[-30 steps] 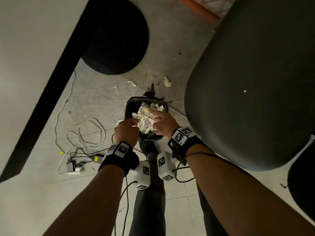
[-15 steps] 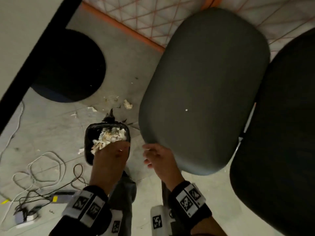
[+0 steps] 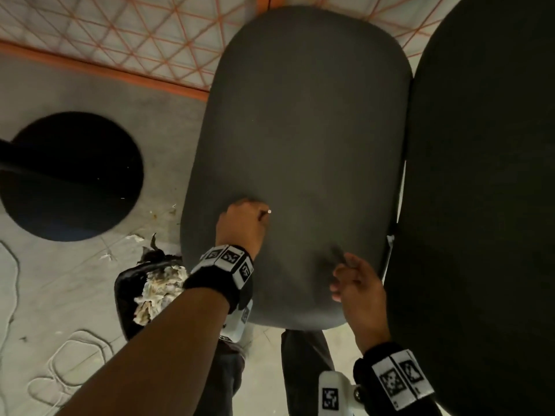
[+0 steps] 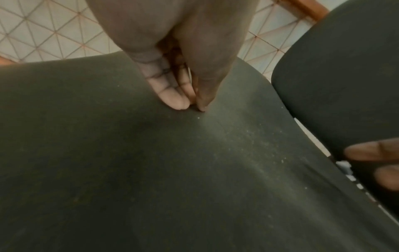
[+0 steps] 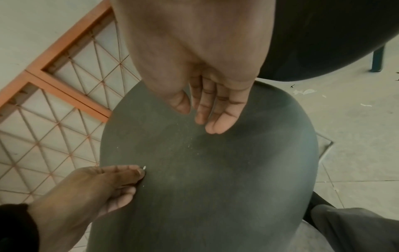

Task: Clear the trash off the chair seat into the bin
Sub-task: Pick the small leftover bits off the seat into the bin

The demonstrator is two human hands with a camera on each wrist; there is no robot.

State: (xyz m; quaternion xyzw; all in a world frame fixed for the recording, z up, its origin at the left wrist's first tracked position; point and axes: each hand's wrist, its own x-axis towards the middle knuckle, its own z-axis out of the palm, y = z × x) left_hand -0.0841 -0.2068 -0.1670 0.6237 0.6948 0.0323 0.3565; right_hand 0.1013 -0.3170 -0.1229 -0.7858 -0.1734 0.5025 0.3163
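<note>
The dark grey chair seat [image 3: 300, 130] fills the middle of the head view. My left hand [image 3: 258, 216] rests on its near left part, thumb and fingertips [image 4: 179, 104] drawn together in a pinch at a tiny white scrap [image 3: 269, 211]. The same scrap [image 5: 144, 167] shows at that fingertip in the right wrist view. A few finer white specks dot the seat [image 5: 215, 196]. My right hand [image 3: 357, 280] hovers over the seat's near right edge, fingers [image 5: 218, 126] relaxed and empty. The black bin [image 3: 120, 292] stands on the floor left of the seat, heaped with crumpled paper [image 3: 159, 291].
A second dark chair [image 3: 480, 205] stands close on the right. A round black base [image 3: 69, 175] sits on the floor at left. Paper bits [image 3: 135, 238] lie by the bin and a white cable [image 3: 60, 370] coils nearer me. An orange-framed mesh panel [image 3: 135, 34] runs behind.
Both hands have left the bin. The left hand moved up and right onto the seat and pinched at the scrap. The right hand shifted right over the seat's near edge.
</note>
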